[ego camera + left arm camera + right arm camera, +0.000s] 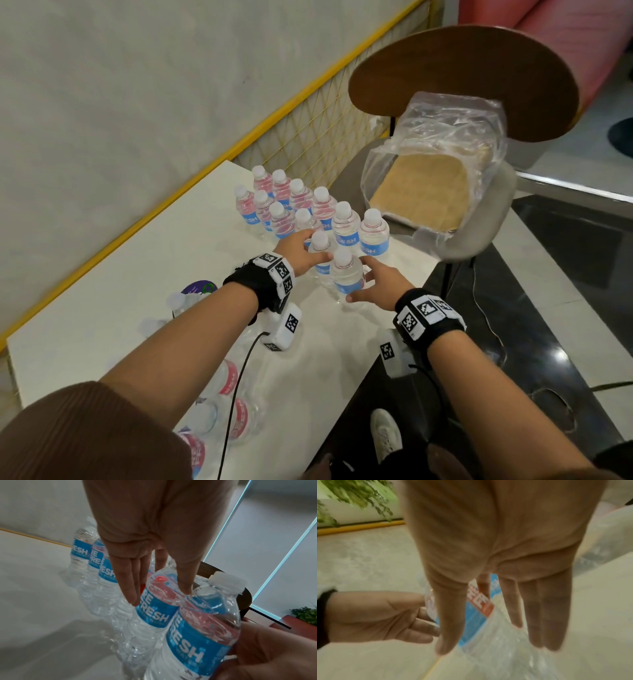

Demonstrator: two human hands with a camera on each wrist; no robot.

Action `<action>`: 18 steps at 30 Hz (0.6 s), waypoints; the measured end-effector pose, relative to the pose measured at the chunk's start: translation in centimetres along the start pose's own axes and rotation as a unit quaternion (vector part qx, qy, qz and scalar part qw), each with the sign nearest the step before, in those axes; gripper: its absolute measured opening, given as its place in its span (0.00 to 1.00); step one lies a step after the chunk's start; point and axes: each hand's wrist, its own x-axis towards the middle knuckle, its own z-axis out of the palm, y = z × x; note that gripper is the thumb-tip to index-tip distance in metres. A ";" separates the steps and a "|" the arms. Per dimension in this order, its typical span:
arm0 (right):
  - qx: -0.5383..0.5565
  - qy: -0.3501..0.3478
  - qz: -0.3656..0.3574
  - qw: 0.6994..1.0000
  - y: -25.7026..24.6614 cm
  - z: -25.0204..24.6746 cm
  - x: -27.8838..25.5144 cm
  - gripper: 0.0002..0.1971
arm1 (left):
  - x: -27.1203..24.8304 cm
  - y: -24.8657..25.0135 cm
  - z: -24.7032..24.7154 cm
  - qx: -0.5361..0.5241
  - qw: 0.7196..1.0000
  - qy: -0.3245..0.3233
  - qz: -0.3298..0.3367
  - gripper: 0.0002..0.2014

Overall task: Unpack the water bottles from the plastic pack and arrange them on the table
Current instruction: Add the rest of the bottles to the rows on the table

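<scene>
1. Clear plastic bottles with blue labels already stand upright as a cluster [294, 205] at the far end of our white counter [102, 291], close to the yellow mesh rail [308, 137]; by our count about a dozen are placed, some touching.
2. Our left hand [296, 250] lies against one bottle [320, 251] at the near edge of the cluster, thumb on one side and straight fingers on the other, touching rather than curled round it as the left wrist view shows.
3. Our right hand [380, 286] cups the nearest bottle [346, 274], thumb and fingers spread to either side of its label; the right wrist view is blurred, so we cannot tell how firmly it grips.
4. Both bottles stand on the counter just beside each other, so we judge them as being set into the row.
5. Nearer to us, several bottles with red labels [233, 404] lie under our left forearm, seemingly in clear wrap; these look still to be unpacked.
6. A torn plastic pack with a cardboard base [428, 181] sits emptied on the chair [479, 85] beyond the counter.
</scene>
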 end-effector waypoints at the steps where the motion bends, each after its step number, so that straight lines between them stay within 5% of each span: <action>1: 0.012 0.015 0.003 1.000 0.3 0.2 -0.1 0.35 | -0.1 0.0 0.0 0.001 1.000 -0.006 0.000 0.34; 7: 0.060 0.042 0.022 0.997 2.2 -0.3 0.0 0.24 | -0.5 0.0 0.0 -0.004 1.000 -0.009 0.014 0.33; 12: 0.066 0.059 0.020 0.996 1.3 1.1 -0.5 0.35 | -0.4 -0.2 0.0 0.000 1.000 -0.013 0.021 0.34; 18: 0.104 0.108 0.006 0.989 0.9 2.6 -0.9 0.33 | -0.3 -0.5 0.3 -0.003 1.000 0.004 0.026 0.33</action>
